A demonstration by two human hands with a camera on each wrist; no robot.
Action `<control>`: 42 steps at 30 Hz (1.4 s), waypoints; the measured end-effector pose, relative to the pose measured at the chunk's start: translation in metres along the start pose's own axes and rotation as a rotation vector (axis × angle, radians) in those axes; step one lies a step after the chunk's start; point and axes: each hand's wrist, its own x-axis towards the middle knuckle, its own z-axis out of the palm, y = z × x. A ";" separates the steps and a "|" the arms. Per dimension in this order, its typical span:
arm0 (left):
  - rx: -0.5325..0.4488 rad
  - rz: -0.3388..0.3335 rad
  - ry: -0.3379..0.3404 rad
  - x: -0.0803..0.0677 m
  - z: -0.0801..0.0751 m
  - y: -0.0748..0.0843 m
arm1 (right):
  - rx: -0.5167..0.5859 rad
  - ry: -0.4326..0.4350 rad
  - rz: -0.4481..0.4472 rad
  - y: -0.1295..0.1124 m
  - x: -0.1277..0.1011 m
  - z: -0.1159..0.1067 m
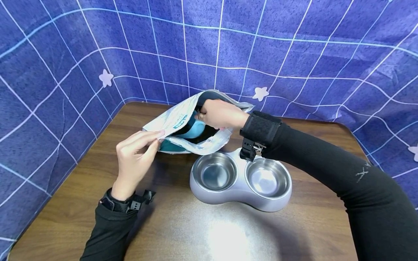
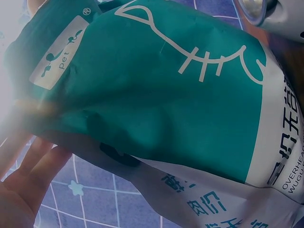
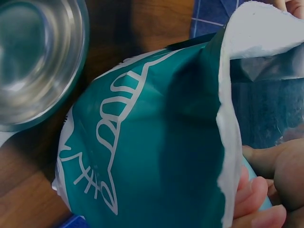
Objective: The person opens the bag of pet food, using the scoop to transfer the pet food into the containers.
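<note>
A teal and white pet food bag [image 1: 176, 121] lies on the wooden table [image 1: 98, 181] with its torn mouth open toward me. My left hand [image 1: 156, 139] pinches the bag's near edge between thumb and fingers. My right hand [image 1: 204, 114] reaches into the mouth, its fingers curled on a light blue scoop [image 1: 195, 129] inside. The left wrist view shows the bag's teal side [image 2: 166, 95] close up, with my palm [image 2: 21, 194] below it. In the right wrist view the torn white rim [image 3: 225, 118] runs beside my right fingers [image 3: 266, 190].
A grey double feeder [image 1: 240, 195] with two steel bowls, both bare inside, stands just in front of the bag, under my right wrist. One bowl [image 3: 33, 57] touches the bag's side. A blue checked cloth [image 1: 294, 54] hangs behind and around the table.
</note>
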 end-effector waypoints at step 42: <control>-0.003 -0.050 0.047 0.003 -0.001 -0.003 | 0.149 0.063 -0.029 0.028 -0.045 -0.024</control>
